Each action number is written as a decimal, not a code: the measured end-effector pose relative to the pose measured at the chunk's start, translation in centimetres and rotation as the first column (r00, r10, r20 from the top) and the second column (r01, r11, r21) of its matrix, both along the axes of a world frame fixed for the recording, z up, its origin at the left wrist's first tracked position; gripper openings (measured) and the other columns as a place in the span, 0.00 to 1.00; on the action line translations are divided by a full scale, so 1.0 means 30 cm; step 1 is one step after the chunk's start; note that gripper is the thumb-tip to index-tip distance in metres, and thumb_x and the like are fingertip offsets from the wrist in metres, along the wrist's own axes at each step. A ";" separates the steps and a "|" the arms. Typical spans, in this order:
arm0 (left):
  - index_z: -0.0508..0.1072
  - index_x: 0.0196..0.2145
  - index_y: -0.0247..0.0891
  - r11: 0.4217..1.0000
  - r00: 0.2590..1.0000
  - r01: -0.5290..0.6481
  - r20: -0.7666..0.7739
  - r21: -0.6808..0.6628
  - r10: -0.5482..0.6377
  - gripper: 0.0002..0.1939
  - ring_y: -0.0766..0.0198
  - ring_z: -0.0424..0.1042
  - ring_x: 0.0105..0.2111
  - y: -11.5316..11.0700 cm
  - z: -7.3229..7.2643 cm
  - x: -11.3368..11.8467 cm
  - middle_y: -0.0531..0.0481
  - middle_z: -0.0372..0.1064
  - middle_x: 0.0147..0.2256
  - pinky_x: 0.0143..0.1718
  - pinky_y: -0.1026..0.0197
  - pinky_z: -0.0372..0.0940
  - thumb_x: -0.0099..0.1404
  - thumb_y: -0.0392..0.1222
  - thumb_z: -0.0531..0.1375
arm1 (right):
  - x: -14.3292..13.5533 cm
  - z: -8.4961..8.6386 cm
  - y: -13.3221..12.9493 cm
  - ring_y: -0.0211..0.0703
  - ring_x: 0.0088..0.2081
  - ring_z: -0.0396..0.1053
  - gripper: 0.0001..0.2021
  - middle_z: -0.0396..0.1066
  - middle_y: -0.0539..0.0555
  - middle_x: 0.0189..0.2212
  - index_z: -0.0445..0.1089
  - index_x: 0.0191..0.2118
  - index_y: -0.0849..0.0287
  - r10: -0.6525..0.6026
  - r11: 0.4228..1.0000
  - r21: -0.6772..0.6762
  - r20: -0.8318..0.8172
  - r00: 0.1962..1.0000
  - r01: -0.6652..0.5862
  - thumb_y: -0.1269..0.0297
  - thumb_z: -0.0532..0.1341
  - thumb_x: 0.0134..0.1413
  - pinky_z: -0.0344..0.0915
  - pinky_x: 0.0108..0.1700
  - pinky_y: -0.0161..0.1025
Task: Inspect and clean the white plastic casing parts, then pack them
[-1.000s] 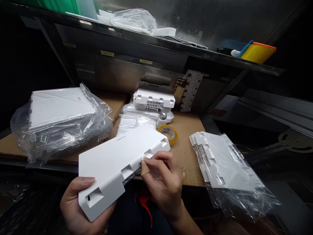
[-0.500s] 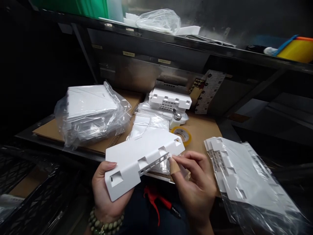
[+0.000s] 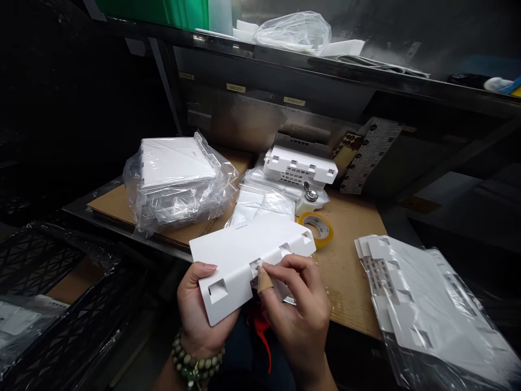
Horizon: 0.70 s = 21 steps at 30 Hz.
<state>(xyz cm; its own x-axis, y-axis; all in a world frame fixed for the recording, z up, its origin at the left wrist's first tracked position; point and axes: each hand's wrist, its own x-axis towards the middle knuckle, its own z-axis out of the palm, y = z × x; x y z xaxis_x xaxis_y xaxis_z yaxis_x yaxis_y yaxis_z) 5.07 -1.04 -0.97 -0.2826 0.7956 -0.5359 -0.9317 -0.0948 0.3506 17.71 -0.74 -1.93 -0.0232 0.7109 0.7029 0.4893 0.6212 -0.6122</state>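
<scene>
A white plastic cover with small printed lettering and square notches along its folded edge lies tilted in my left hand, the thumb on its top face and the fingers beneath. My right hand is closed in a pinch at a middle notch of that edge. A small white wad shows at its fingertips, mostly hidden, so its material is unclear. Tan tape wraps the right thumb. Behind the cover lie clear plastic bags and a yellow tape roll.
Bagged white covers stand in a stack at left and lie in another bag at right. More covers sit behind a metal-capped bottle. A red-handled tool hangs below the cardboard edge; a black crate is lower left.
My right hand has slid left along the cover's notched edge, from near the right end to a middle notch. The whole view has shifted, and the red tool is now more hidden.
</scene>
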 end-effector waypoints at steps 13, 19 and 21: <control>0.72 0.60 0.38 0.995 0.997 0.080 -0.008 0.062 -0.080 0.31 0.46 0.82 0.40 0.010 -0.050 -0.025 0.45 0.83 0.38 0.53 0.43 0.74 0.58 0.39 0.61 | 0.042 0.009 -0.029 0.38 0.39 0.71 0.09 0.68 0.52 0.38 0.78 0.41 0.56 0.023 1.000 0.001 -0.103 0.994 -0.023 0.75 0.68 0.57 0.71 0.42 0.37; 0.71 0.60 0.57 0.947 0.969 0.243 -0.098 0.209 -0.228 0.37 0.56 0.81 0.47 -0.008 -0.102 -0.141 0.55 0.79 0.52 0.40 0.61 0.75 0.57 0.73 0.64 | 0.231 -0.035 0.054 0.46 0.45 0.75 0.07 0.75 0.55 0.46 0.74 0.44 0.56 -0.323 0.945 -0.239 -0.551 0.769 0.225 0.60 0.64 0.65 0.69 0.42 0.42; 0.72 0.58 0.59 0.951 0.956 0.269 -0.167 0.156 -0.243 0.43 0.53 0.78 0.52 -0.018 -0.146 -0.170 0.56 0.79 0.53 0.34 0.64 0.75 0.50 0.80 0.62 | 0.280 -0.058 0.072 0.44 0.42 0.75 0.10 0.76 0.55 0.43 0.73 0.45 0.56 -0.353 0.924 -0.346 -0.599 0.719 0.165 0.56 0.63 0.66 0.68 0.44 0.43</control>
<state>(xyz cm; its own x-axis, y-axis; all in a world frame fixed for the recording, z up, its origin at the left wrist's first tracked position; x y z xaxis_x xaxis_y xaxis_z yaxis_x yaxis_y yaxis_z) -0.04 -1.56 -5.35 -0.1212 0.9286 -0.3506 -0.8734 0.0681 0.4823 26.12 1.40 -3.69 0.5758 0.7698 0.2755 0.0407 0.3096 -0.9500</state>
